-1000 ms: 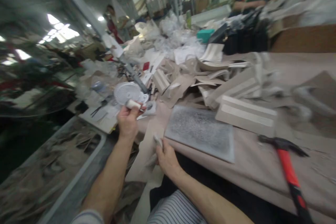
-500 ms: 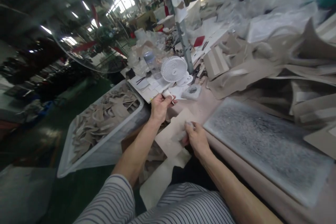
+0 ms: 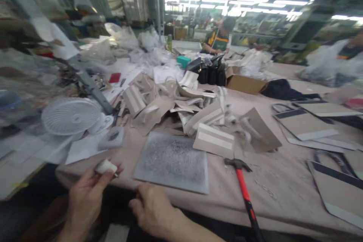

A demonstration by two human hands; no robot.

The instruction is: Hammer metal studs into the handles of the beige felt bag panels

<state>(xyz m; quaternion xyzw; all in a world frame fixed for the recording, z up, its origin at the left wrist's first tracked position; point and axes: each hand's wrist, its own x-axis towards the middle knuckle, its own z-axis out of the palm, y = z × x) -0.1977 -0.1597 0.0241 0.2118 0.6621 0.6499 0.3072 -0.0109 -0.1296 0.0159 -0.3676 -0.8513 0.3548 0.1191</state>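
Observation:
My left hand (image 3: 87, 193) is closed around a small white, roll-like piece (image 3: 107, 166) with a thin dark tip sticking out beside the fingers. It is held just off the table's front edge. My right hand (image 3: 153, 208) has its fingers curled together in front of a grey, speckled board (image 3: 172, 162); whatever they may hold is hidden. Behind that board lies a heap of beige cut pieces with pale strips (image 3: 159, 109). To the right, a claw hammer (image 3: 243, 185) with a red and black handle lies on the cloth-covered table (image 3: 283, 196).
A white fan (image 3: 72, 115) and a pale block with a dark top (image 3: 112, 138) stand at the left, by a slanting metal post (image 3: 90, 87). Flat panels with dark bands (image 3: 306, 123) lie at the right. Beyond an open carton (image 3: 245, 83), a person (image 3: 218, 41) sits.
The view has swung to the right, bringing the hammer and the panels into sight. The crate of scraps has left the view. My right hand is away from the beige sheet it was touching.

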